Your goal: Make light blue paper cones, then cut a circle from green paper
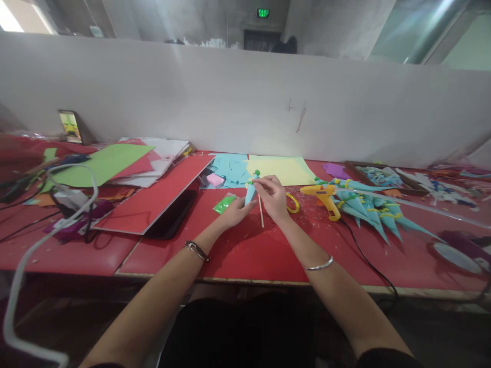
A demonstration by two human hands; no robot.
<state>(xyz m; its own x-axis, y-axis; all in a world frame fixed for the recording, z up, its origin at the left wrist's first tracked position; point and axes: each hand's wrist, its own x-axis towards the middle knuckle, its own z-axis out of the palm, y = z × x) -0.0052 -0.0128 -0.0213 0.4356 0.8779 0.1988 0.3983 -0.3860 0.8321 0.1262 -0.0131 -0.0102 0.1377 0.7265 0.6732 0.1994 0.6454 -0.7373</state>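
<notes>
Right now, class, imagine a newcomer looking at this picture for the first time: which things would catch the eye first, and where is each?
Probably the bright red table across the foreground, with the left hand and right hand meeting at a small light-blue cone near its middle. Next, perhaps, the yellow glue gun to the right, beside a heap of blue cones, and the lime-green sheet over at the left.

Glossy red tabletop [230, 250]; matt paper cones [355, 208]; smooth plastic glue gun [322, 199].
</notes>
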